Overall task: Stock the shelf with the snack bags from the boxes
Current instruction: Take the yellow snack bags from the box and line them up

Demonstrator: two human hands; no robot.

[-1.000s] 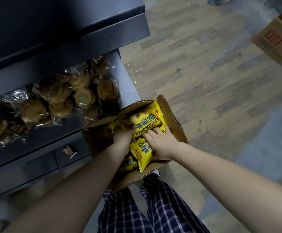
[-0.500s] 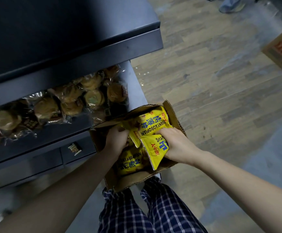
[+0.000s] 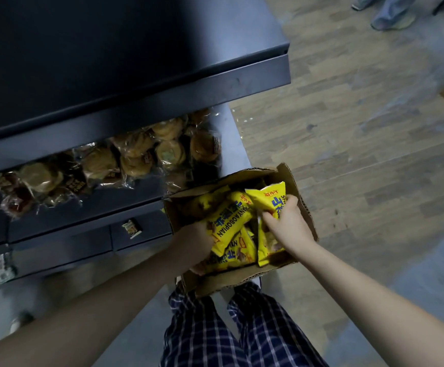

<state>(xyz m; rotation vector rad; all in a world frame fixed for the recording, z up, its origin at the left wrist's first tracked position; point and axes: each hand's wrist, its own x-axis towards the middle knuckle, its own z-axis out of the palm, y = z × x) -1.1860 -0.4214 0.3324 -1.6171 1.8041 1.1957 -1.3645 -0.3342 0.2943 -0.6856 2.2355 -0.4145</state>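
Right hand (image 3: 285,226) has raised its yellow bag (image 3: 270,198), fingers curled round its lower half; left hand (image 3: 194,242) grips second bag (image 3: 230,221) by its near end, inside box (image 3: 287,177).

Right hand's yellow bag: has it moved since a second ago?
Yes. The yellow bag, gripped by the right hand, rose toward the far right flap of the box.

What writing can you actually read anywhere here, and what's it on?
"ANYAOBOPIAN" (first letter unclear): yellow snack bag in the left hand.
Blue characters and red logo on the second yellow bag, in the right hand: blurred.
Labels on the wrapped pastries and the shelf tag: too small.
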